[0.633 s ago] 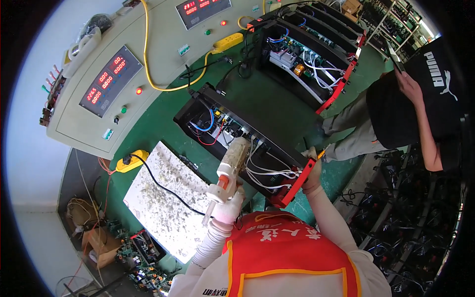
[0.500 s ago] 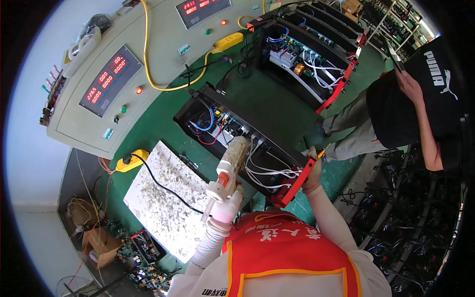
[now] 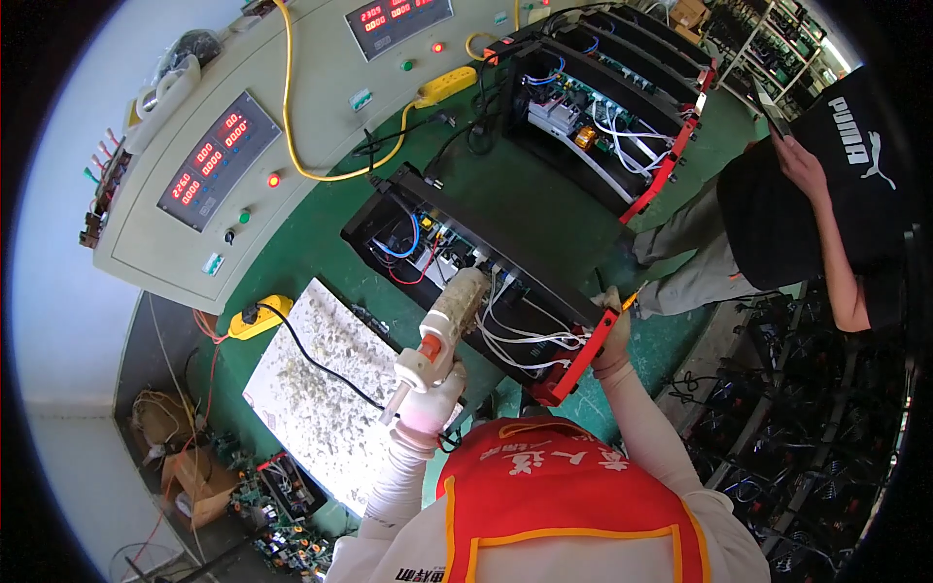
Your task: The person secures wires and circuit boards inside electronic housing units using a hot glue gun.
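Note:
My left hand (image 3: 434,403), gloved, is wrapped round the handle of a white hot glue gun (image 3: 434,335). A glue stick pokes out of its rear, and its crusted nozzle end points into an open-sided black machine case (image 3: 544,282) with circuit boards, a blue wire and white cables inside. Gloved too, my right hand (image 3: 612,345) grips the case's red front panel (image 3: 581,364) at its right end. A thin yellow-orange tool (image 3: 635,294) sticks out beside those fingers; how it is held cannot be made out.
A white board (image 3: 316,389) strewn with glue scraps lies left, crossed by a black cord. Behind stands a grey console (image 3: 155,223) with red displays. More open cases (image 3: 598,126) stand at the back right. A person in black (image 3: 816,204) stands right; yellow power strips (image 3: 260,317) lie about.
The glue gun's rear and my left hand have shifted slightly left, toward the white board; the nozzle stays at the case. My right hand keeps its place on the red panel.

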